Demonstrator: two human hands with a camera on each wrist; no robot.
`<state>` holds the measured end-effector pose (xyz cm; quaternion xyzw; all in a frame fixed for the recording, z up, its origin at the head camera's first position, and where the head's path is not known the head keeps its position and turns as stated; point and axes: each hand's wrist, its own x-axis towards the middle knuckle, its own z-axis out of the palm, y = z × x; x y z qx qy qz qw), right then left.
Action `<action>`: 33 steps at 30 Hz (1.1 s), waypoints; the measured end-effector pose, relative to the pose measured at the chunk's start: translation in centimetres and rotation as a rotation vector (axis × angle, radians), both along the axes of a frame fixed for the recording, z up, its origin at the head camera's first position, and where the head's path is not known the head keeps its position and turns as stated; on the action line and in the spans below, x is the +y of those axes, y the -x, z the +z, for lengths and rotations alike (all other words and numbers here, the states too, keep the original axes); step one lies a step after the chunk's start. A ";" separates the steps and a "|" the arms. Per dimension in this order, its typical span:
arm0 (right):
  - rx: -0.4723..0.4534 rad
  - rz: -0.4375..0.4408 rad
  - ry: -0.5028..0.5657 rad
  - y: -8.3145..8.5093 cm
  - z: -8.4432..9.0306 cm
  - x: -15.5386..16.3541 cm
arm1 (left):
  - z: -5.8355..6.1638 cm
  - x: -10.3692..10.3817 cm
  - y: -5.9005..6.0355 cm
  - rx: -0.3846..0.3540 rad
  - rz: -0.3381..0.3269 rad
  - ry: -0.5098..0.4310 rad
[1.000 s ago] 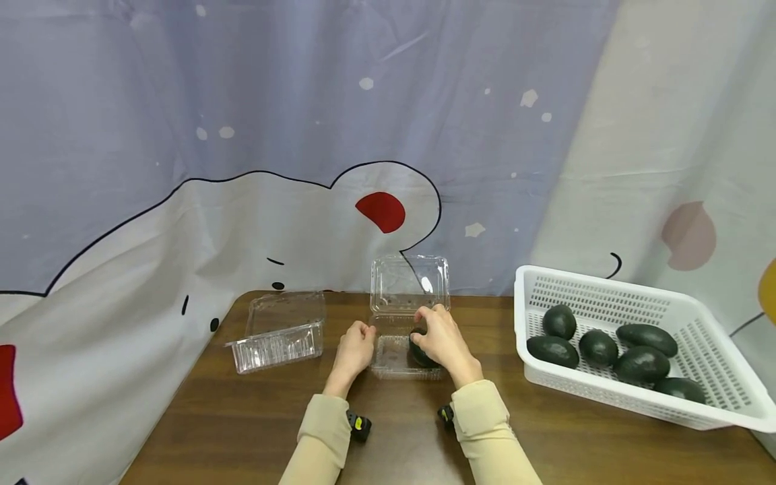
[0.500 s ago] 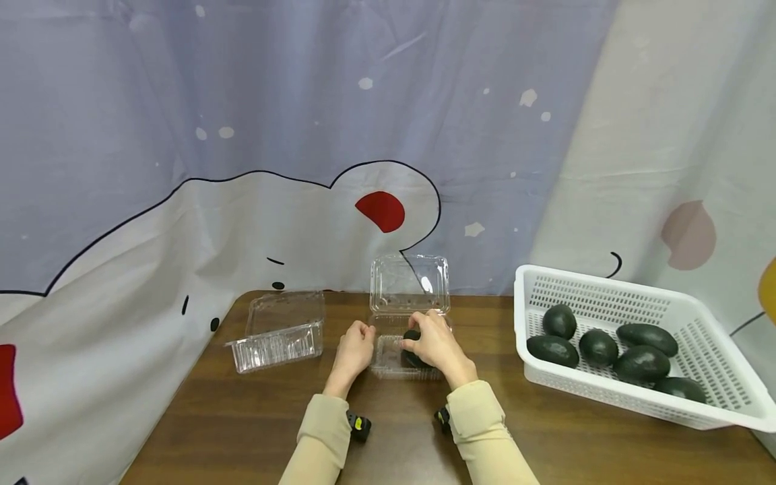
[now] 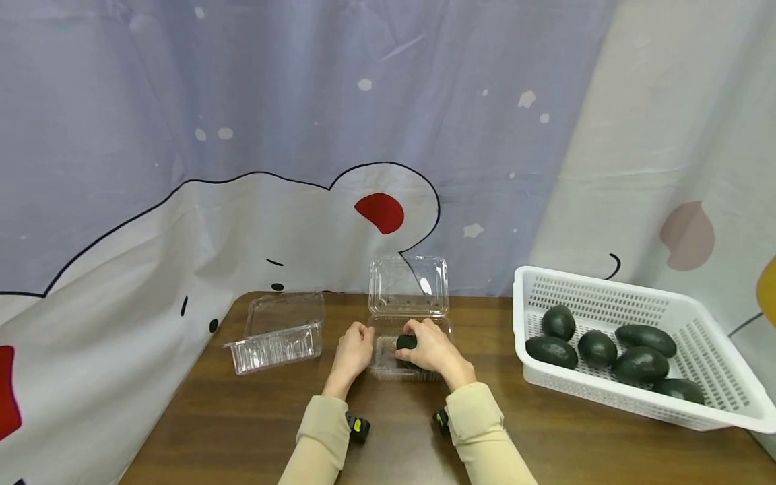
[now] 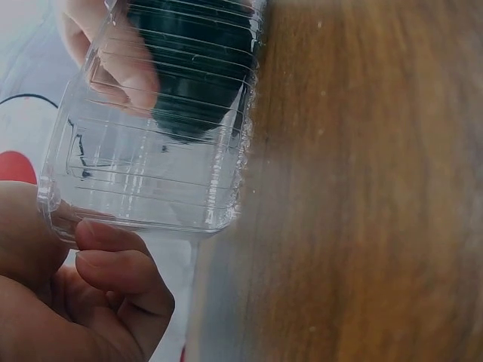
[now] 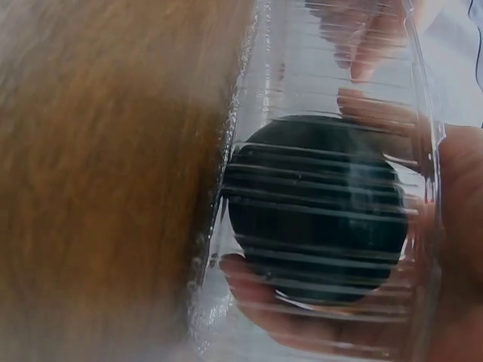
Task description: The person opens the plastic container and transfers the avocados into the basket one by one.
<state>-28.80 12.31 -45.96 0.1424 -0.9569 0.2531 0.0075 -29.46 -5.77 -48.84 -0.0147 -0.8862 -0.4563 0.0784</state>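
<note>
A clear plastic clamshell container (image 3: 384, 353) lies on the table with its lid (image 3: 408, 286) raised behind it. At its left side my left hand (image 3: 353, 349) pinches the rim between thumb and curled fingers; the left wrist view shows the rim's corner (image 4: 56, 215) right there. My right hand (image 3: 438, 351) reaches into the base and grips a dark green avocado (image 3: 405, 342) from both sides. Through the ribbed wall in the right wrist view, the avocado (image 5: 321, 207) appears round, with fingers (image 5: 256, 294) curled around it. Part of the avocado is hidden behind that hand in the head view.
To the left stands a second clear clamshell container (image 3: 277, 347), its lid tilted back. A white perforated basket (image 3: 715, 330) with several avocados (image 3: 640, 364) stands on the right. The brown wooden table (image 3: 242, 431) ends at a patterned curtain (image 3: 273, 229) behind.
My right hand has moved slightly left and lower inside the container, carrying and turning the avocado with it. The left hand stays at the rim.
</note>
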 end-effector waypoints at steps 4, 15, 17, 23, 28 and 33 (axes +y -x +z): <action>-0.014 -0.013 -0.008 0.1 -0.1 -0.2 | 0.0 0.0 -0.1 0.012 -0.002 0.004; 0.026 -0.039 -0.015 0.1 -0.1 -0.3 | 0.1 0.0 -0.1 0.008 0.000 0.007; 0.054 -0.041 -0.004 0.1 0.1 -0.4 | 0.1 0.0 -0.1 0.000 0.000 0.004; 0.155 -0.056 0.048 -0.2 0.4 -0.3 | 0.0 0.1 0.0 -0.012 0.001 -0.003; 0.194 -0.068 0.069 -0.4 0.7 -0.2 | 0.1 0.1 0.0 0.000 0.002 0.005; 0.191 -0.072 0.074 -0.7 1.1 -0.3 | 0.1 0.0 0.0 0.003 0.002 0.006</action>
